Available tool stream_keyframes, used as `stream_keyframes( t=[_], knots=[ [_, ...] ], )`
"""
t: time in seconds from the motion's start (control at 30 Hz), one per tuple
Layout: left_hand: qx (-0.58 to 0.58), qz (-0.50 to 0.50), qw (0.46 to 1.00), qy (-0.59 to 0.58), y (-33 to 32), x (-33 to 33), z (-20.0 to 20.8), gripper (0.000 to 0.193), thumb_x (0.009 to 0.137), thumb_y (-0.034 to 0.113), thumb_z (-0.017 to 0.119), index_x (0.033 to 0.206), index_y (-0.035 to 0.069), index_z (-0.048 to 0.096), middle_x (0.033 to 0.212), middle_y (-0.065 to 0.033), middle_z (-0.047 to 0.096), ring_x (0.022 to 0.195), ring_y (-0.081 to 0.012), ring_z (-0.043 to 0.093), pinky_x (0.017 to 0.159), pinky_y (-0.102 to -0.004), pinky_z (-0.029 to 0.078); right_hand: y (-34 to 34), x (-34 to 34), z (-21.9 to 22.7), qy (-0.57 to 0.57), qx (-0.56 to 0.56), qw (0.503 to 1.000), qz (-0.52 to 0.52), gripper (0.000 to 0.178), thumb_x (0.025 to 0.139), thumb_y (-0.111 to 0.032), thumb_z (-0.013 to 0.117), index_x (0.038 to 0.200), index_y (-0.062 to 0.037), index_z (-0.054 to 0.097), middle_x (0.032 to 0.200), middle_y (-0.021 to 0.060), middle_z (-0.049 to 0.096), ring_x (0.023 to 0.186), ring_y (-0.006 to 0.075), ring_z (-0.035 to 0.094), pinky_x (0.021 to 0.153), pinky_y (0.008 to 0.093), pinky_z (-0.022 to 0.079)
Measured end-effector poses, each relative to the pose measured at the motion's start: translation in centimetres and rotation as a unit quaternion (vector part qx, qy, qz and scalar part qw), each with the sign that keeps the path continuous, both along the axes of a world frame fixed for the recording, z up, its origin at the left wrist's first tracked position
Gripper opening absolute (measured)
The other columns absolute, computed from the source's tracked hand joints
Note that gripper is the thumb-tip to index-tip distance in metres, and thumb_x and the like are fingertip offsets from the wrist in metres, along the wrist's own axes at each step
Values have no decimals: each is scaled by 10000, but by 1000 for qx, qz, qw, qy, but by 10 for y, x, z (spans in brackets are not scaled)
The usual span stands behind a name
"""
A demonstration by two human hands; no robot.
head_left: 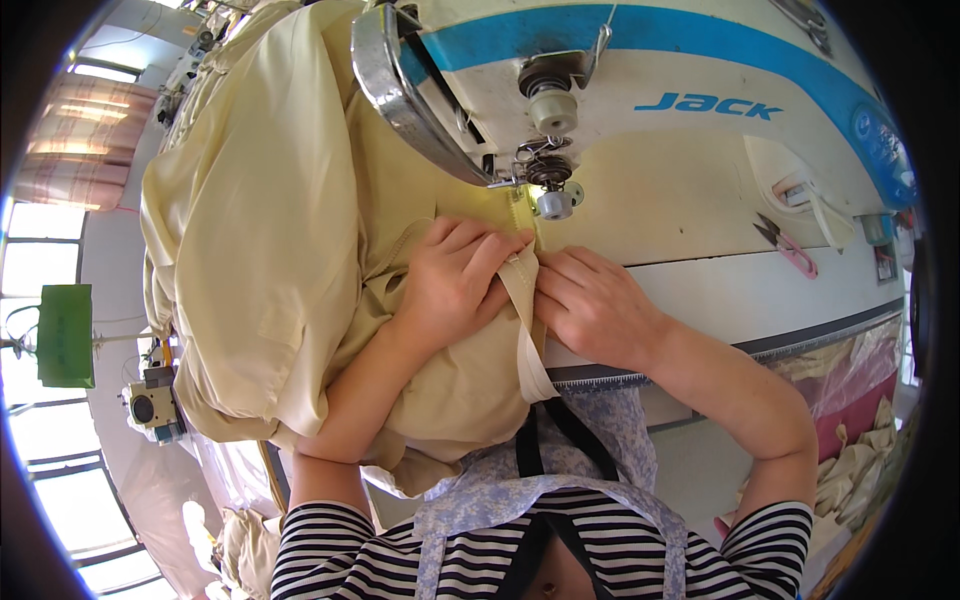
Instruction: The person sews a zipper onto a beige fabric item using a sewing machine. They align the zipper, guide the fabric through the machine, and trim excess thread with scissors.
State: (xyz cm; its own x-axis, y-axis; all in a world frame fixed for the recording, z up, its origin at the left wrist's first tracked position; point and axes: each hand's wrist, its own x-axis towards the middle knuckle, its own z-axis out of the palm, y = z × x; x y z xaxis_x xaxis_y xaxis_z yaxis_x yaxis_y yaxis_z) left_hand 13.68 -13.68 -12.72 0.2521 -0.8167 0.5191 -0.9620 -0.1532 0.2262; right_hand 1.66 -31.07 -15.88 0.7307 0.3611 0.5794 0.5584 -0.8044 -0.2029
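Note:
A large bundle of beige cloth (pixel 260 230), which looks like a garment, covers the left of a sewing machine's bed. Its stitched edge runs under the presser-foot area of the white and blue sewing machine (pixel 620 95). Just in front of the needle, my left hand (pixel 455 280) pinches the cloth with thumb and forefinger. Close beside it, my right hand (pixel 600 305) has its fingers closed on the same edge; the fingertips are partly hidden. Between both hands a folded beige strip (pixel 528 335) loops down toward my lap.
Pink-handled scissors (pixel 795 255) lie on the machine table (pixel 680 300) to the right, near a white holder (pixel 800 190) with small items. A ruler strip (pixel 800 340) follows the table's front edge. More beige cloth (pixel 860 465) is piled at the lower right.

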Motion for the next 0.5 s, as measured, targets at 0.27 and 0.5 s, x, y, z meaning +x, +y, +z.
stream_keyframes(
  t=[0.27,0.5],
  knots=[
    [12,-8,1000,-16,0,15,-3,367,693,97,774,1052,60,704,893,-59,690,795,-263,636,731,-372,473,1,10,-2,-53,-13,998,-32,212,740,-100,637,920,-5,696,947,82,663,965,223,634,853,316,515],
    [-62,70,976,199,2,24,1,364,679,79,779,1040,81,734,912,-88,698,810,-300,633,704,-375,475,3,2,-5,-35,6,999,16,215,791,-114,636,957,5,702,964,78,667,939,207,627,846,328,510]
  ],
)
